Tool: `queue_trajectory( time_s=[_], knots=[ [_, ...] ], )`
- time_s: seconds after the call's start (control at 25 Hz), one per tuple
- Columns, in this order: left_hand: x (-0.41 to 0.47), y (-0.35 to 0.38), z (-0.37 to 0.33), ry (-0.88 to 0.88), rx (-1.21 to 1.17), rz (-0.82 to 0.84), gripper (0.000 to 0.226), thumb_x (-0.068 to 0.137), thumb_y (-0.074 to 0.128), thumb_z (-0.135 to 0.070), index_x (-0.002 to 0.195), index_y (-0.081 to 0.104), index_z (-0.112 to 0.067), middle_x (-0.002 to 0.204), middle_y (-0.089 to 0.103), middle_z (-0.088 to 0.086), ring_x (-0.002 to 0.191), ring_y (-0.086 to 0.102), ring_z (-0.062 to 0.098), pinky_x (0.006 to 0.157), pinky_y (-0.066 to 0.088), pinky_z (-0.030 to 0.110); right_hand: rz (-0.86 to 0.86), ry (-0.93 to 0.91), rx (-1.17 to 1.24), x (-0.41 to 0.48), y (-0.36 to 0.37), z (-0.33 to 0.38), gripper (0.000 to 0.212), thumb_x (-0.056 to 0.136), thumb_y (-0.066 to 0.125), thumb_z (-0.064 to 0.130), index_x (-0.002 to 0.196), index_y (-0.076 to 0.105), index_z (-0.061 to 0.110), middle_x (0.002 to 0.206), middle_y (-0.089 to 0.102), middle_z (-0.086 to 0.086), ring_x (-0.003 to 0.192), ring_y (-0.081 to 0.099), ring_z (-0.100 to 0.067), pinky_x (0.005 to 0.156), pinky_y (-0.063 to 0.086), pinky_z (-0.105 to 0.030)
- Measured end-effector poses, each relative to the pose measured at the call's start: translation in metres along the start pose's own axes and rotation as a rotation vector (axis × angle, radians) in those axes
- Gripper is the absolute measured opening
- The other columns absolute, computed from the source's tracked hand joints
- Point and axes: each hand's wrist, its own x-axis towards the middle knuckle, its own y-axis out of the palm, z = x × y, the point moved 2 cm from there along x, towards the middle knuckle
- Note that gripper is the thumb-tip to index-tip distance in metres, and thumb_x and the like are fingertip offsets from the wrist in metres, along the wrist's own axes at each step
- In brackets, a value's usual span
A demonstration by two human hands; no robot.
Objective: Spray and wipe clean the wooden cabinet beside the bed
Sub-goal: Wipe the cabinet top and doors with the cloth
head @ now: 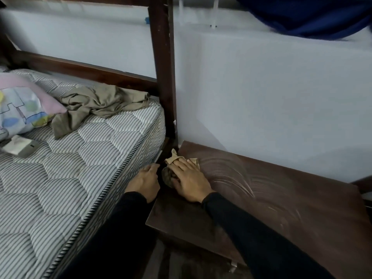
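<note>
A: Item 1, cloth (176,158)?
B: Under right hand (189,180), fingers flat, pressed onto cabinet (281,208) corner for scrubbing.
A: Item 2, left hand (144,179)?
B: Against mattress (80,158) edge, likely bracing; grip unclear.

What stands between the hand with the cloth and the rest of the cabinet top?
Nothing visible. The right hand presses the cloth at the corner of the cabinet by the bed; the streaked wood beyond it lies bare.

Dim, soft, cool light. The wall (261,87) is evenly grey, with 1 faint diagonal shadow beside the bed post (161,67). Streaks on the cabinet top (291,208) catch pale light. Lower frame sinks to black; upper corners smear, lines bow.
</note>
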Motion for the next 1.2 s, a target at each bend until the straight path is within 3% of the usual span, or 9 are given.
queue_trajectory(
  time_s=[0.2, 0.44, 0.6, 0.68, 0.76, 0.88, 1.04, 1.12, 1.2],
  knots=[
    [0.012, 0.021, -0.049, 0.127, 0.004, 0.039, 0.046, 0.098, 0.043, -0.013, 0.144, 0.042, -0.011, 0.156, 0.035, 0.011, 0.144, 0.030, 0.026, 0.118, 0.027, 0.038, -0.160, 0.366, -0.005, -0.068, -0.039, -0.105, 0.044, 0.099, 0.047, 0.033, 0.142, 0.050, 0.021, 0.149, 0.049, -0.004, 0.144, 0.036, -0.026, 0.121, 0.022, -0.041],
    [0.014, 0.055, -0.133, 0.274, 0.015, 0.107, 0.047, 0.100, 0.043, -0.022, 0.146, 0.039, -0.015, 0.159, 0.029, 0.009, 0.147, 0.023, 0.024, 0.119, 0.020, 0.034, -0.313, 0.800, -0.059, -0.245, -0.094, -0.216, 0.044, 0.100, 0.051, 0.027, 0.143, 0.051, 0.022, 0.157, 0.043, 0.001, 0.146, 0.036, -0.022, 0.118, 0.028, -0.048],
    [0.009, 0.062, -0.171, 0.339, 0.037, 0.153, 0.047, 0.100, 0.044, -0.027, 0.146, 0.038, -0.017, 0.160, 0.027, 0.007, 0.147, 0.023, 0.022, 0.118, 0.023, 0.035, -0.467, 1.046, -0.047, -0.294, -0.101, -0.217, 0.034, 0.088, 0.068, 0.011, 0.122, 0.067, 0.011, 0.121, 0.069, -0.015, 0.107, 0.061, -0.036, 0.094, 0.047, -0.047],
    [0.007, 0.059, -0.185, 0.355, 0.035, 0.160, 0.047, 0.100, 0.044, -0.029, 0.146, 0.038, -0.019, 0.160, 0.026, 0.006, 0.147, 0.023, 0.022, 0.118, 0.024, 0.035, -0.633, 1.094, 0.171, -0.286, -0.114, -0.203, 0.020, 0.092, 0.066, 0.012, 0.112, 0.068, 0.012, 0.104, 0.070, -0.009, 0.097, 0.063, -0.031, 0.083, 0.052, -0.039],
    [0.010, 0.056, -0.195, 0.365, 0.028, 0.164, 0.048, 0.100, 0.045, -0.032, 0.146, 0.039, -0.019, 0.161, 0.026, 0.005, 0.147, 0.023, 0.021, 0.118, 0.023, 0.035, -0.809, 1.109, 0.665, -0.273, -0.131, -0.194, 0.012, 0.099, 0.057, 0.011, 0.107, 0.065, 0.015, 0.099, 0.069, -0.001, 0.094, 0.065, -0.022, 0.074, 0.050, -0.029],
    [0.013, 0.051, -0.208, 0.367, 0.023, 0.154, 0.050, 0.099, 0.046, -0.037, 0.146, 0.038, -0.021, 0.161, 0.025, 0.003, 0.147, 0.023, 0.020, 0.117, 0.023, 0.035, -0.942, 0.913, 0.990, -0.271, -0.156, -0.188, 0.023, 0.099, 0.050, 0.000, 0.102, 0.062, 0.020, 0.105, 0.069, -0.001, 0.101, 0.063, -0.018, 0.083, 0.048, -0.030],
    [0.013, 0.051, -0.219, 0.382, 0.033, 0.141, 0.051, 0.100, 0.047, -0.038, 0.146, 0.038, -0.021, 0.160, 0.026, 0.002, 0.147, 0.023, 0.018, 0.117, 0.023, 0.035, -0.491, 0.989, 0.345, -0.319, -0.145, -0.189, 0.023, 0.085, 0.066, 0.005, 0.077, 0.061, 0.026, 0.086, 0.065, 0.007, 0.091, 0.064, -0.022, 0.074, 0.047, -0.035],
    [0.015, 0.056, -0.218, 0.382, 0.042, 0.154, 0.050, 0.099, 0.048, -0.039, 0.145, 0.040, -0.022, 0.161, 0.025, 0.002, 0.147, 0.023, 0.019, 0.118, 0.023, 0.037, -0.568, 1.029, 0.069, -0.336, -0.147, -0.187, 0.014, 0.081, 0.071, 0.007, 0.081, 0.065, 0.020, 0.086, 0.059, 0.007, 0.093, 0.063, -0.029, 0.075, 0.045, -0.034],
    [0.016, 0.063, -0.216, 0.381, 0.060, 0.182, 0.049, 0.098, 0.048, -0.039, 0.144, 0.042, -0.023, 0.161, 0.024, 0.002, 0.147, 0.023, 0.020, 0.118, 0.024, 0.037, -0.682, 0.902, -0.013, -0.323, -0.148, -0.189, 0.012, 0.087, 0.068, 0.017, 0.099, 0.070, 0.016, 0.108, 0.065, -0.002, 0.111, 0.059, -0.032, 0.092, 0.046, -0.040]
  ],
)
